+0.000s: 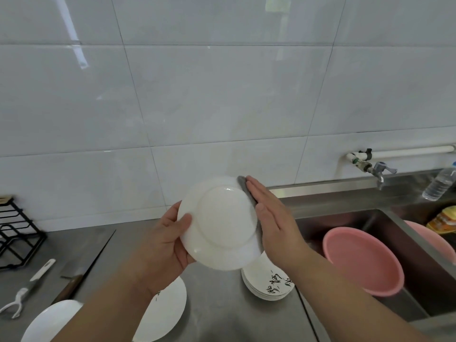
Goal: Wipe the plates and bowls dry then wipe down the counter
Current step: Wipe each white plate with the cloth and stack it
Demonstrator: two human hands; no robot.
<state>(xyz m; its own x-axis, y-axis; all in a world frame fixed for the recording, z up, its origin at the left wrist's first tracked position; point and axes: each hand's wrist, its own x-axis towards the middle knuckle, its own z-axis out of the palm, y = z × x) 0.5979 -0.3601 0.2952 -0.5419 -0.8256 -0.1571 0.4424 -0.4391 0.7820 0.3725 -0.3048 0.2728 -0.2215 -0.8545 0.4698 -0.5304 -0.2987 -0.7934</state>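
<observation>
- The left hand (170,239) grips a white plate (222,218) by its left rim, thumb across the underside, holding it tilted in the air above the middle of the counter (217,304), underside toward the camera
- The right hand (274,223) lies flat with fingers straight and together, pressing a grey cloth (244,185) against the plate's right rim
- A stack of plates (269,285) with black markings sits at the counter's right edge, just beside the sink (345,218)
- Two more white dishes (165,314) lie at the counter's near edge
- A pink basin (362,260) leans inside the sink
- A cleaver (81,267), a peeler (27,290) and a black rack (17,233) occupy the counter's left side
</observation>
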